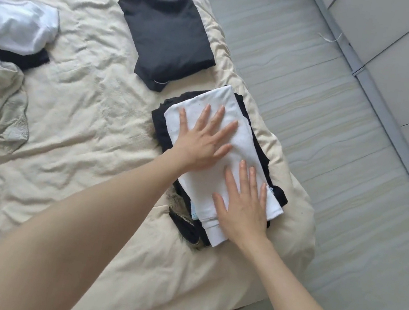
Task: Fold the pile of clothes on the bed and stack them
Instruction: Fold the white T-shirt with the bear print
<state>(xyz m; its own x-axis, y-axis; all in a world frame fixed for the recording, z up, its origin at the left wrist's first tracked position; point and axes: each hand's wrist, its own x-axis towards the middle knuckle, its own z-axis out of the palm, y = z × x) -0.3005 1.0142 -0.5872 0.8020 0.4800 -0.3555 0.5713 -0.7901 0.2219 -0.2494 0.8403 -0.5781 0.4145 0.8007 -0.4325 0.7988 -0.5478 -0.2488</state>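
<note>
Under both sets of fingers lies a folded white garment [225, 155], topping a stack of dark clothes [159, 125] on the bed [84, 107]. The left hand [204, 138] and right hand [243, 207] press it flat, fingers straight and spread. Beyond the fingertips lies a folded black garment [167, 32]; no writing is legible.

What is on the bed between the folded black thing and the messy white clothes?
Only bare, wrinkled bed cover lies between the folded black garment and the unfolded white clothes, as the head view shows.
</note>
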